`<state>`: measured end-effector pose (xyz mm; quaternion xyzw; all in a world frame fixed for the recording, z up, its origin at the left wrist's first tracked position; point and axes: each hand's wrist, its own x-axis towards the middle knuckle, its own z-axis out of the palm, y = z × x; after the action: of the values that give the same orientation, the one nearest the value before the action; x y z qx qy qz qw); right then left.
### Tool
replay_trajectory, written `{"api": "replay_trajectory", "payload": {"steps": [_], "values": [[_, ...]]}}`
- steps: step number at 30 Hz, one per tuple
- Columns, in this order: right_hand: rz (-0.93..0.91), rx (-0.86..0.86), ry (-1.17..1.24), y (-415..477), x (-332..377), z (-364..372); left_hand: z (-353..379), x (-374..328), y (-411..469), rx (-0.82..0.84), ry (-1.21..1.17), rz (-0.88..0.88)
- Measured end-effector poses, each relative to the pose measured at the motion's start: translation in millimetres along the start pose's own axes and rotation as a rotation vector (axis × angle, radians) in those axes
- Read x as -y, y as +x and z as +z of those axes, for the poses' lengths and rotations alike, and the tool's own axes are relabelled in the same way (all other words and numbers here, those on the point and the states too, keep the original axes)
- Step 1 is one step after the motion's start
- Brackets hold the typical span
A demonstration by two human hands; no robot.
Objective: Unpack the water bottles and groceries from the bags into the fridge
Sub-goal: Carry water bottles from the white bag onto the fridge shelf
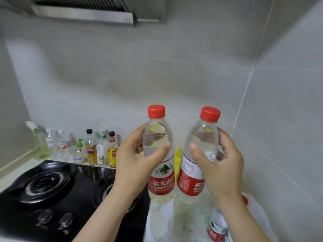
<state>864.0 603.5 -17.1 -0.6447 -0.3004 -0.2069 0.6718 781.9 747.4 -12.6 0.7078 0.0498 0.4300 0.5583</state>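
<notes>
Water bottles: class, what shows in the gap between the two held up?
Head view: a yellow object shows low in the gap between left bottle and right bottle; above it, only wall tile.

Clear bottles, red caps, red-and-white labels.

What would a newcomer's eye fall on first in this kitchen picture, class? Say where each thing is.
At centre, the left hand grips one clear plastic water bottle with a red cap and red label, and the right hand grips a second such bottle beside it, both roughly upright. Left of them lies a black glass gas hob, with a row of sauce bottles against the tiled wall behind it.
</notes>
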Motion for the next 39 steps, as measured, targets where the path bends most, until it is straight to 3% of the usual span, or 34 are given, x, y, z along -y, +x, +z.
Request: {"api": "replay_trajectory", "payload": {"steps": [12, 26, 39], "values": [[-0.005, 0.113, 0.264, 7, 4, 57, -35, -7, -4, -0.147, -0.013, -0.008], [-0.037, 0.552, 0.484, 5, -5, 142, -86, -21, -37, -0.525, 0.367, -0.001], [-0.113, 0.978, 0.745, -89, 82, 220, -177, -79, -149, -0.921, 0.643, -0.072]]}}
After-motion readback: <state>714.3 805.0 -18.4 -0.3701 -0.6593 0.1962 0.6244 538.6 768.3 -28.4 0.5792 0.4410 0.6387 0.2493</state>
